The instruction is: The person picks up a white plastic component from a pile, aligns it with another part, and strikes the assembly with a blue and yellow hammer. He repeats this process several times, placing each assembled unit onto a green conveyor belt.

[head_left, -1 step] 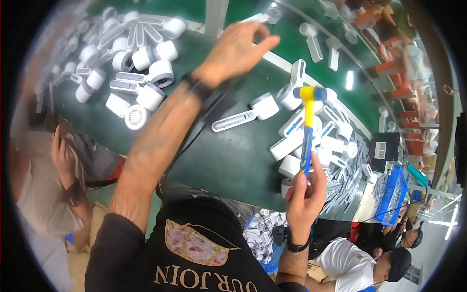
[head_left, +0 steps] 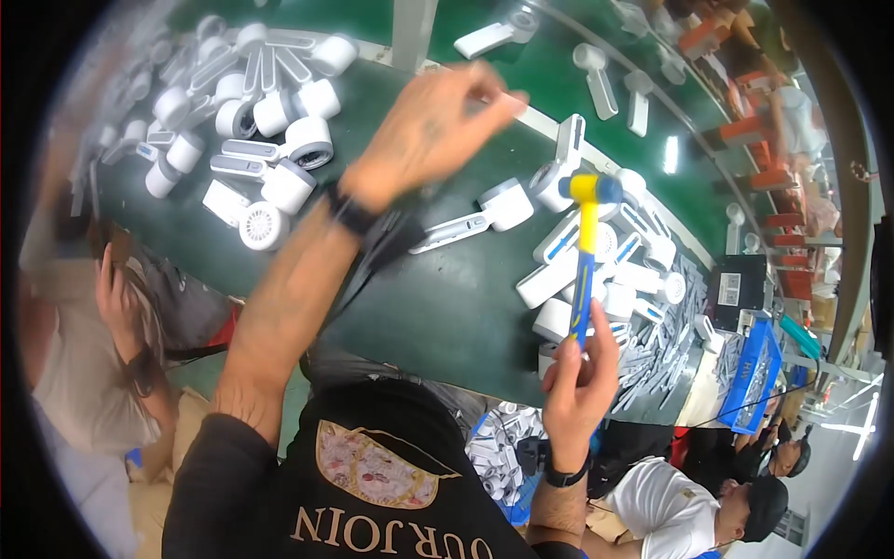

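My left hand (head_left: 430, 135) hangs over the far edge of the workbench, blurred by motion. Its thumb and forefinger are curved with a gap between them, and I see nothing held. Just beyond it, a white handheld fan (head_left: 484, 39) lies on the green conveyor. In my right hand (head_left: 579, 391) is a mallet (head_left: 586, 252), gripped low on its blue and yellow handle, head up. Behind the mallet lies a heap of white fan parts (head_left: 549, 275). One single handheld fan (head_left: 504, 205) rests on the bench between my hands, its handle partly behind my left wrist.
A large pile of white fans (head_left: 270, 110) covers the bench's far left. Grey strips (head_left: 656, 373) lie heaped at the right, near a blue bin (head_left: 752, 377) and a black box (head_left: 742, 287). Co-workers sit at both sides. A basin of white parts (head_left: 503, 452) stands below the bench.
My left hand has drawn back from the conveyor, toward me and slightly left, uncovering the fan lying there. The mallet in my right hand has dipped slightly.
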`<action>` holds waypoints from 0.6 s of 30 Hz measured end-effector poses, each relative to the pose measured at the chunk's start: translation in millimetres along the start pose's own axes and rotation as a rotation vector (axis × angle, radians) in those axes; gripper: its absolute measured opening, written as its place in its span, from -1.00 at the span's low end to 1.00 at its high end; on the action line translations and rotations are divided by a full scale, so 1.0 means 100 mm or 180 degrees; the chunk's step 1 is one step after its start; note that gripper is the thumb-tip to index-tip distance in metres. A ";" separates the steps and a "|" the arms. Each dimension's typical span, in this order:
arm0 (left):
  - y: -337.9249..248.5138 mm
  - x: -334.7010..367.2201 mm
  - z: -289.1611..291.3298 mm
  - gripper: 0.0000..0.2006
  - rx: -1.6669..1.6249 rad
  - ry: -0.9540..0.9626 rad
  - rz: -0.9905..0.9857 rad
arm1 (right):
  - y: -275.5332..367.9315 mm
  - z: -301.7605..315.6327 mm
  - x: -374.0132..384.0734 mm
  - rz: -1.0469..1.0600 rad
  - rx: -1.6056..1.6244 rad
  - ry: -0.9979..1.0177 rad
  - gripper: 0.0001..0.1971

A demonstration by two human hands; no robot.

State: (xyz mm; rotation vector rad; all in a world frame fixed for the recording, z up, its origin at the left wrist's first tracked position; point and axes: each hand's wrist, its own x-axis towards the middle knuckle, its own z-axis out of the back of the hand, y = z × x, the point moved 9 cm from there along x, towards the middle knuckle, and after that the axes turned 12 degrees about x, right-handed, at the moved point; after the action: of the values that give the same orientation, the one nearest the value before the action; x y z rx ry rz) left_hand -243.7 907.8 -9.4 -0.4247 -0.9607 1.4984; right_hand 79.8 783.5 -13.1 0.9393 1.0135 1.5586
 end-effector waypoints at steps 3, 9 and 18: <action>0.03 -1.11 0.05 -0.57 0.1020 -0.0400 -0.0342 | -0.08 -0.20 -0.10 0.0266 -0.0366 0.0417 -0.51; 0.41 -1.51 -0.28 -0.70 0.0873 -0.0176 -0.0046 | 0.15 -0.56 -0.07 0.0816 -0.0767 0.0857 -0.53; 0.41 -1.54 -0.26 -0.73 0.0702 -0.0193 -0.0168 | 0.18 -0.70 -0.22 0.1206 -0.1185 0.1056 -0.41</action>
State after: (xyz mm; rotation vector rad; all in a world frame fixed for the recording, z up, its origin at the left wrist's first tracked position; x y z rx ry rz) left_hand -221.8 773.8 -97.2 -0.1945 -0.8359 1.5566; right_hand 13.4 749.3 -22.5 0.6456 0.7498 2.1856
